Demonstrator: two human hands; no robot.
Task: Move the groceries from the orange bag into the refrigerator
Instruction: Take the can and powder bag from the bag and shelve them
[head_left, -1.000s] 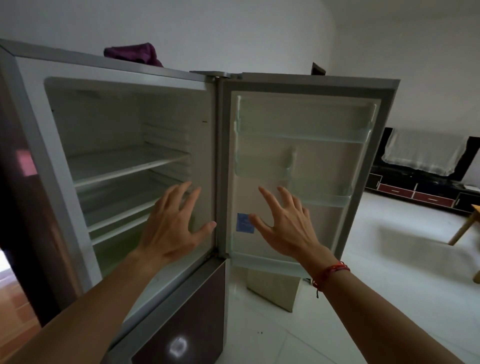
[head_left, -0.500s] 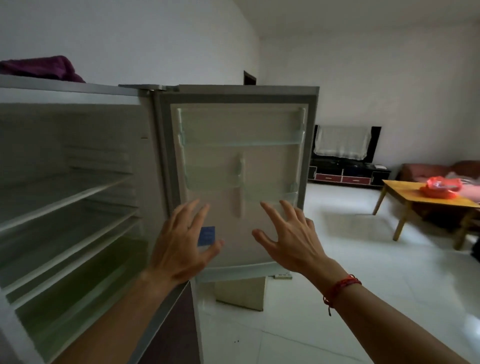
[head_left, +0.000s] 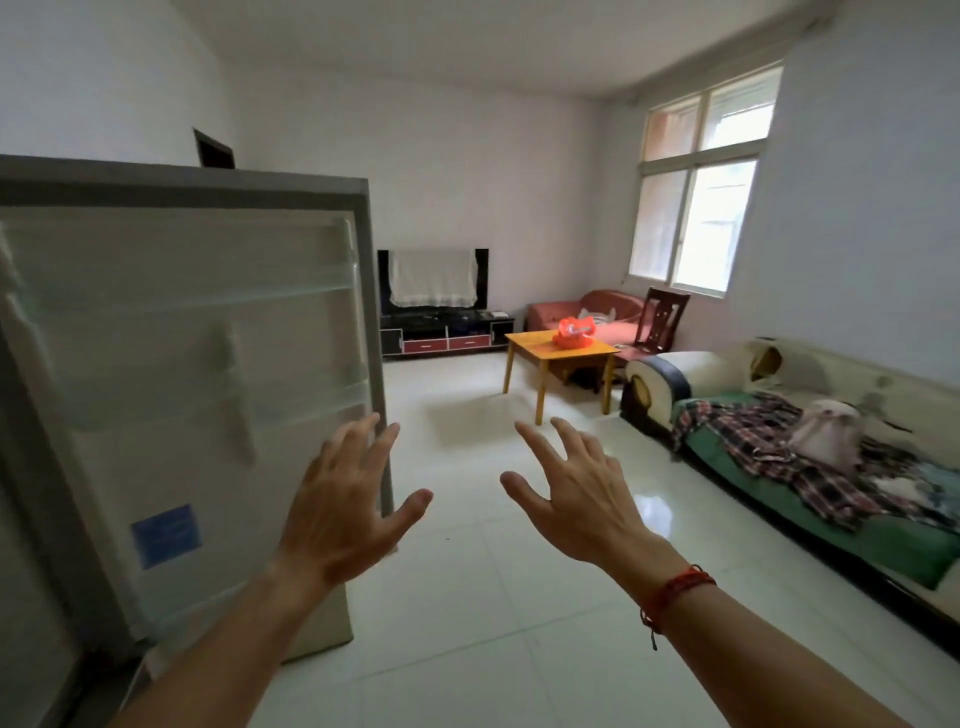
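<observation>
Well beyond the refrigerator door (head_left: 182, 364), the crumpled orange bag (head_left: 573, 335) holds something pale; left hand (head_left: 348, 514) and right hand (head_left: 576, 499) splayed, holding nothing.

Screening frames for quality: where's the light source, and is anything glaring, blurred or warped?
Head view: daylight from the white-framed window, panes blown out; glare on the glossy white tile floor; open grey refrigerator door smeared; wide-angle lens bows the edges.

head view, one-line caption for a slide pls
Left hand and right hand open and empty by the open fridge door, orange bag on the far table.
</observation>
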